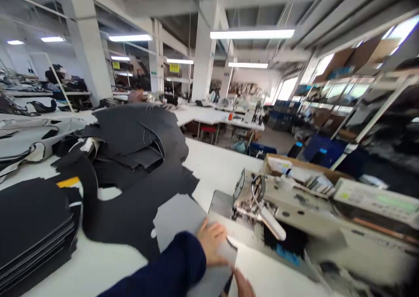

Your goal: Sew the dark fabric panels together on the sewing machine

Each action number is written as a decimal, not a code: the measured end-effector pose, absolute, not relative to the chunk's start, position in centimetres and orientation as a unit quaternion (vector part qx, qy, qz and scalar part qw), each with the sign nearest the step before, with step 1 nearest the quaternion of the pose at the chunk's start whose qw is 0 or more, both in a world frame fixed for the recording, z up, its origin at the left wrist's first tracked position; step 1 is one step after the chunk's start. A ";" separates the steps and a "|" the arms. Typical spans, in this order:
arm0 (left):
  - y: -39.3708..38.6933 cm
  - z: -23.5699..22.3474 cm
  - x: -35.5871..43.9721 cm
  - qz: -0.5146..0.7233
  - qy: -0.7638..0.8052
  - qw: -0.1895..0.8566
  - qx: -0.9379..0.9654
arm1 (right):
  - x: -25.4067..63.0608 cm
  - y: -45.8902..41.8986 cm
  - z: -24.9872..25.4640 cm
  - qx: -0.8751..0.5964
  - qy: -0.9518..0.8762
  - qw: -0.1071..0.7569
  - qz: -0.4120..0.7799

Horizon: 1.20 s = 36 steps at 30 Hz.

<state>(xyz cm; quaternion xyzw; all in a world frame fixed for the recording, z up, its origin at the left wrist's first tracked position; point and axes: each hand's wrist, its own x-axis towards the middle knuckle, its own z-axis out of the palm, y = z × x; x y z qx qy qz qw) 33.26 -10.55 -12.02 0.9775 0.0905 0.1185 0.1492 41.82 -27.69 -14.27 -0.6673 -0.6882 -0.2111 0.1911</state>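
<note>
The left hand (211, 242) presses flat, fingers spread, on a grey panel (183, 220) whose long axis runs from the black pile (137, 157) down toward the right hand (244, 286), whose fingers are cut off from view.

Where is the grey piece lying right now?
The grey piece lies low in the head view, under the left hand, between the sewing machine and black cut pieces.

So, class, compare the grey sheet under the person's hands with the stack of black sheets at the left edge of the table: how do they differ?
The grey sheet is pale; the black stack is dark. The grey sheet seems to be a single piece lying beside the sewing machine, while the black stack is many layers piled at the table's left edge. The left hand presses on the grey sheet and the right hand is at its edge; nothing touches the black stack. Both lie flat on the white table.
</note>
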 end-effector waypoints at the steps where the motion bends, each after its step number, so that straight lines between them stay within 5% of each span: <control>1: -10.3 -11.9 33.0 0.104 0.096 0.146 0.979 | 40.7 -28.5 -15.0 -0.683 -0.676 0.205 -0.188; 6: -8.9 -10.6 34.0 0.068 0.094 0.042 0.992 | 37.3 -28.9 -16.0 -0.683 -0.681 0.250 -0.082; 11: -7.7 -10.8 35.6 0.047 0.064 0.049 0.996 | 37.1 -29.4 -15.9 -0.676 -0.682 0.271 -0.069; 36: -2.3 -10.1 43.0 -0.020 0.061 -0.029 0.997 | 42.8 -22.8 -15.2 -0.632 -0.752 0.158 -0.106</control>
